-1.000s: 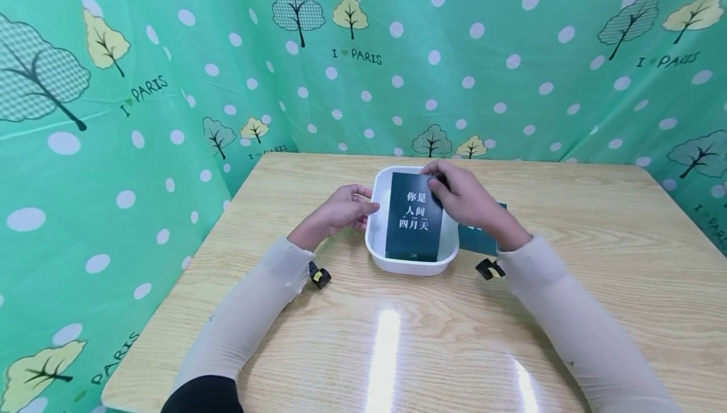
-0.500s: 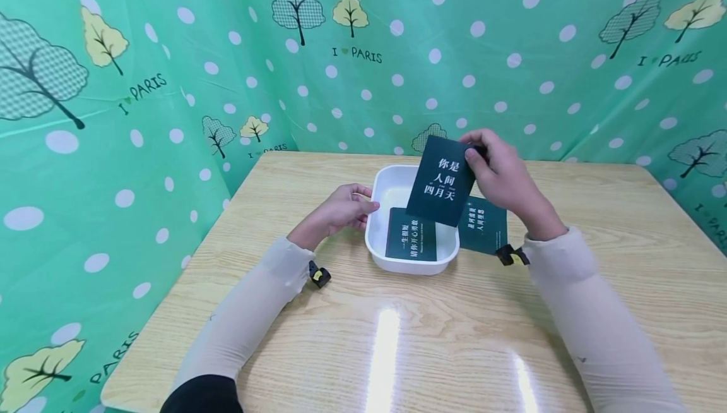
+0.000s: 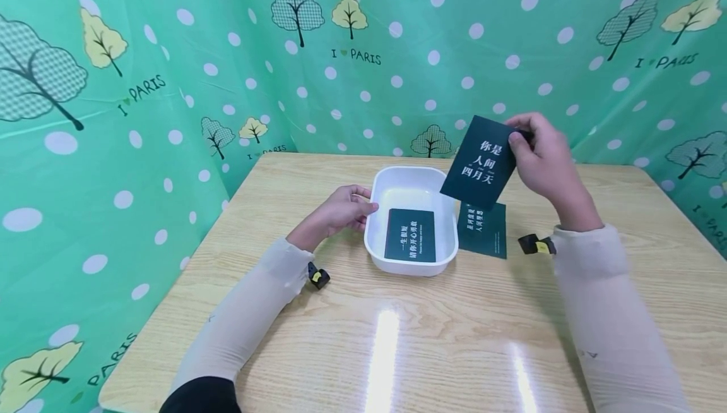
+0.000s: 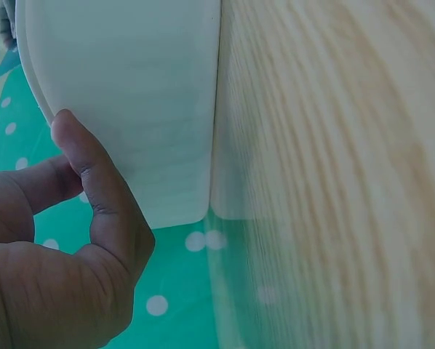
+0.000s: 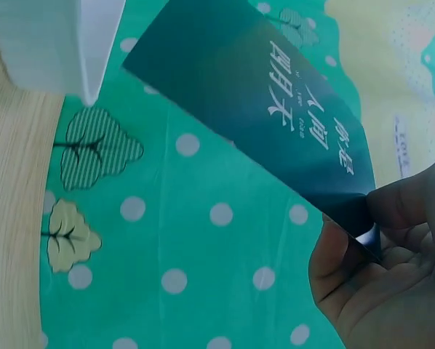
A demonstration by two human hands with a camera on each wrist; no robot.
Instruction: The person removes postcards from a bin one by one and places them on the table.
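One dark card (image 3: 478, 163) hangs pinched by the curled right hand (image 3: 546, 159).

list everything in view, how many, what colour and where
white tray: 1, white, on the table
held card: 1, dark green with white Chinese print, raised in the right hand
card in tray: 1 visible, dark green, near end
card on table: 1, dark green, just right of the tray
table: 1, pale wood grain, under everything
tree-print curtain: green with pale dots, behind and left
wrist cameras: 2, black with yellow, by the cuffs
sleeves: 2, off-white, left one meeting black fabric
hands: 2, left hand gripping the tray's left rim, right pinching a card
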